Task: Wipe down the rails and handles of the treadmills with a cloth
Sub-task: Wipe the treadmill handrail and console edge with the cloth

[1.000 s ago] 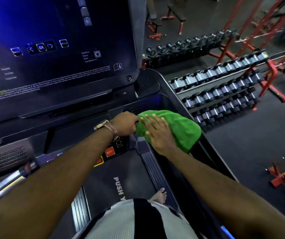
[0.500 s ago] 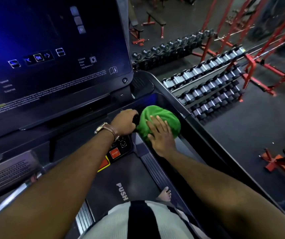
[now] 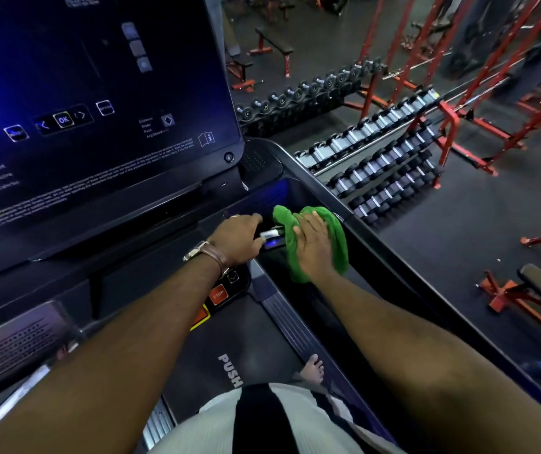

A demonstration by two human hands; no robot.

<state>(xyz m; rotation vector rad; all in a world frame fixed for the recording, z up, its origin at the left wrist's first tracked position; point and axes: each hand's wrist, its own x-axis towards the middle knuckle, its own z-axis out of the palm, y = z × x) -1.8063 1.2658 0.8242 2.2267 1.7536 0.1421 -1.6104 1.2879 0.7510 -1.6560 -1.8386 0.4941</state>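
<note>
A green cloth [image 3: 329,237] lies bunched over the inner side of the treadmill's black right rail [image 3: 409,283], just beside the short front handle [image 3: 270,240], whose silver plate shows. My right hand [image 3: 313,249] presses flat on the cloth with straight fingers. Just left of it, my left hand [image 3: 239,237], a watch on its wrist, grips the handle; its fingertips are hidden behind the hand.
The lit console screen [image 3: 98,126] rises at the upper left, with a red stop button [image 3: 218,294] below it. My bare foot [image 3: 313,368] stands on the side strip by the belt [image 3: 229,348]. Dumbbell racks [image 3: 377,165] and red benches [image 3: 524,296] fill the floor to the right.
My right hand has slid the cloth off the handle's end and back along the rail towards me, so the silver plate now shows. My left hand has stayed on the handle.
</note>
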